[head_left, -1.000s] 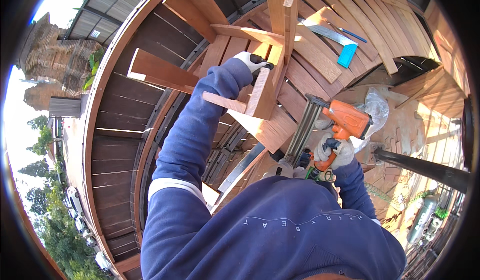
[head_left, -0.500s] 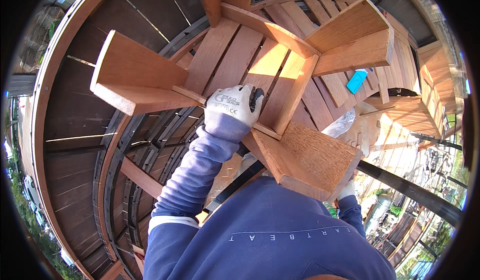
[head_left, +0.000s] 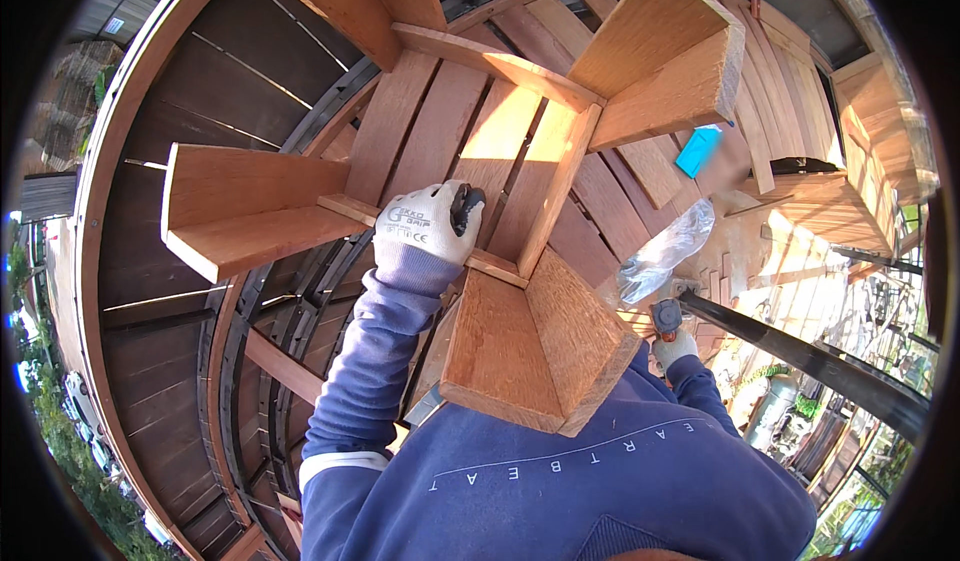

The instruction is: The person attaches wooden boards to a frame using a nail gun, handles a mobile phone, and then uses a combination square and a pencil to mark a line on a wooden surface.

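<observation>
A slatted wooden stool (head_left: pixel 412 121) lies upside down in front of me, its L-shaped legs pointing up toward me. My left hand (head_left: pixel 425 223), in a white and grey work glove, is closed over the stool's near frame rail. One leg (head_left: pixel 535 336) stands close against my chest, another to the left of my hand. Low at my right side, my gloved right hand (head_left: pixel 677 351) is wrapped round a cordless drill (head_left: pixel 666 317), dark grey with some red. The drill's tip is hard to make out.
Under the stool is a slatted wooden surface (head_left: pixel 615 211). On it lie a bright blue box (head_left: pixel 698 151) and a crumpled clear plastic bag (head_left: pixel 668 251). A dark metal bar (head_left: pixel 800 356) runs past my right hand. A curved dark wall (head_left: pixel 150 331) rises at left.
The stool and my left hand have shifted left and turned slightly in the view. My right hand, mostly hidden before behind a leg, now shows with the drill in it.
</observation>
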`<state>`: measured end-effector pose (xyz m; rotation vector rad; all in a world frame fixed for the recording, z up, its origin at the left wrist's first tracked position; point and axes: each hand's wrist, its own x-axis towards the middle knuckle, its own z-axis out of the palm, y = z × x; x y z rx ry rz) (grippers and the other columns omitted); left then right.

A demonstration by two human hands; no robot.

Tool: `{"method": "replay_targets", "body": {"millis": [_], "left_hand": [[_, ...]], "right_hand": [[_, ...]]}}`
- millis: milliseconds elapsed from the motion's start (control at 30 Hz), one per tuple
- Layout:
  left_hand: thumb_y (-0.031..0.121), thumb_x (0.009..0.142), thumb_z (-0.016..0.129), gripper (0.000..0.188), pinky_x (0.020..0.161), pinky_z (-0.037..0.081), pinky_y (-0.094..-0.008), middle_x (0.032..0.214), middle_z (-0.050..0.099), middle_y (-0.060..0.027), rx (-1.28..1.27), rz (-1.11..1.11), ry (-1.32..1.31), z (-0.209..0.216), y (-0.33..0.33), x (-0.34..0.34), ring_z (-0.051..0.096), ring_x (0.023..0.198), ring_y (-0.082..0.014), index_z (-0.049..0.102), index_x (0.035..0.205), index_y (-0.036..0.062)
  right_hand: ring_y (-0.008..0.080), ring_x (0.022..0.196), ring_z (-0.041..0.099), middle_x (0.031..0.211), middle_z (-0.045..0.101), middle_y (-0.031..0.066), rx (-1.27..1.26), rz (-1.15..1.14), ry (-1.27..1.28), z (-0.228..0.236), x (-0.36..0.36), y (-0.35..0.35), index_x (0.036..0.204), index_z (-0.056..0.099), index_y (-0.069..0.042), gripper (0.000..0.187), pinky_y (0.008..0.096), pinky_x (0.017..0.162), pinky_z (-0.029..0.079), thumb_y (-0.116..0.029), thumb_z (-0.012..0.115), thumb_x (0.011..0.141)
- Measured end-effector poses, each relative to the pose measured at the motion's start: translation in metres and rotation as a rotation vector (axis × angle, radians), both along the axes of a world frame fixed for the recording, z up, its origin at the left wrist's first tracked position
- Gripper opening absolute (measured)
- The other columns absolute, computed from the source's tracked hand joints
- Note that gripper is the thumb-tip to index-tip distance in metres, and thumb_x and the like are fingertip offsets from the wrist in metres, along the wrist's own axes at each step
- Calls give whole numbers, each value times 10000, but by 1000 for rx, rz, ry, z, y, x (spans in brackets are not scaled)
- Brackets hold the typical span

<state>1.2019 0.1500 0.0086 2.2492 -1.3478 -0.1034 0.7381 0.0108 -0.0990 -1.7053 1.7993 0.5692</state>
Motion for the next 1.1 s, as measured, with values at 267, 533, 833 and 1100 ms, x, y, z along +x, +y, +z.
{"method": "replay_targets", "body": {"millis": [267, 533, 833, 1100], "left_hand": [[132, 765, 684, 284, 879, 469, -428, 941, 684, -100, -123, 131, -219, -8, 4, -7, 628, 901, -327, 686, 1049, 128], [95, 793, 714, 335, 923, 473, -425, 1139, 625, -126, -360, 324, -471, -37, 36, -39, 616, 1009, -298, 627, 1114, 53], [-19, 858, 599, 361, 929, 466, -305, 1130, 632, -131, -662, 703, 443, -62, 95, -119, 612, 1028, -188, 546, 1214, -53], [-49, 880, 598, 389, 923, 489, -279, 1140, 633, -106, -781, 717, 403, -8, 90, -111, 610, 1020, -161, 547, 1265, -29]], "right_hand": [[391, 920, 659, 917, 683, 218, -578, 97, -346, 60, 3, -130, 1019, 637, -19, 291, 408, 794, 523, -163, 656, 767], [350, 950, 675, 1012, 686, 207, -891, 375, -500, 151, 16, -237, 1345, 515, -108, 621, 382, 810, 534, -154, 710, 756], [444, 929, 636, 982, 665, 260, -905, 569, -185, 155, 61, -347, 1353, 476, -158, 533, 500, 818, 507, -227, 597, 839], [394, 1046, 634, 1183, 637, 212, -741, 603, -54, 116, 105, -434, 1462, 327, -196, 778, 465, 910, 496, -369, 694, 798]]}}
